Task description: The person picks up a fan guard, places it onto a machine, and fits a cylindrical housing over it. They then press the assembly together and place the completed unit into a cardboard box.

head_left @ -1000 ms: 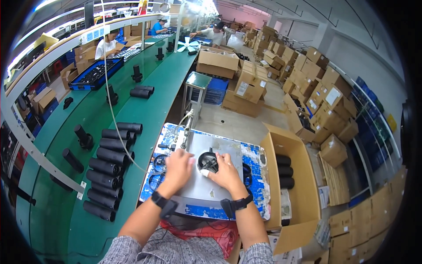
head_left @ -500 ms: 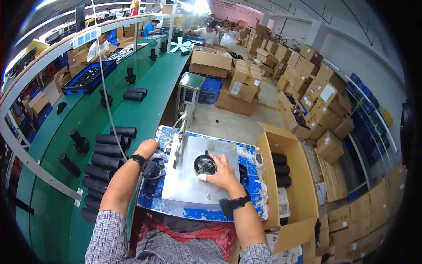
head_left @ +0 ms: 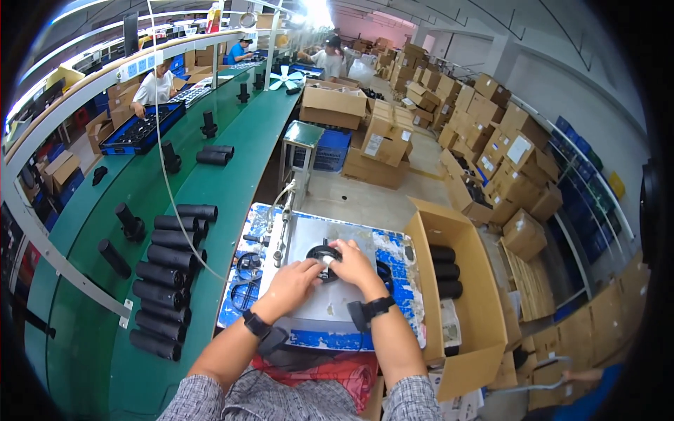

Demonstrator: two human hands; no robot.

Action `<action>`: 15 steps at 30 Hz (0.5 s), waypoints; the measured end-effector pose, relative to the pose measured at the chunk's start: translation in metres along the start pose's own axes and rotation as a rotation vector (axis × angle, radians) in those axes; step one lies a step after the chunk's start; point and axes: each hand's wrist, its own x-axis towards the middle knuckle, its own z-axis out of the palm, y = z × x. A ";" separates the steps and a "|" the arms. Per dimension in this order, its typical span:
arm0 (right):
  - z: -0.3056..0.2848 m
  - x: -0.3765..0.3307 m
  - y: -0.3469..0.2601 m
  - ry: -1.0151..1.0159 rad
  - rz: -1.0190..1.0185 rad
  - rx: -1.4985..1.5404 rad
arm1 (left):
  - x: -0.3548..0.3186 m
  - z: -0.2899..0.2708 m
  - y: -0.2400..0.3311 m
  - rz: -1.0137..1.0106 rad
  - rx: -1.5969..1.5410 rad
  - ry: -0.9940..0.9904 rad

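A round black plastic part with a spoked centre (head_left: 321,251) lies on a grey metal plate (head_left: 309,309). My right hand (head_left: 355,266) grips its right side, with a pale covering on the thumb tip. From the lower left, my left hand (head_left: 288,286) reaches over the plate, its bent fingers closed at the part's near left edge. The left fingertips are partly hidden. A metal clamp-like fixture (head_left: 280,235) stands at the plate's left edge, beside the left hand. More black rings (head_left: 245,295) lie left of the plate.
Several black tubes (head_left: 160,295) lie in a row on the green bench (head_left: 200,184) to the left. An open cardboard box (head_left: 484,330) holding black tubes stands right of the blue-and-white worktop (head_left: 414,309). A pale cord (head_left: 167,140) hangs across the left. Co-workers sit along the bench.
My left hand has moved right from beside the fixture to the black part, where my right hand stays. At far left, a co-worker now reaches into the blue tray. An arm appears at lower right.
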 end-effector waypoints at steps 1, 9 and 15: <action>0.004 0.005 -0.014 0.025 0.029 -0.089 | -0.004 0.012 -0.015 -0.020 -0.003 -0.047; 0.020 0.008 -0.006 0.268 0.121 -0.187 | 0.007 0.016 -0.015 -0.016 0.055 -0.276; 0.019 0.013 0.010 0.302 0.120 -0.014 | 0.000 0.023 -0.019 -0.108 -0.037 -0.245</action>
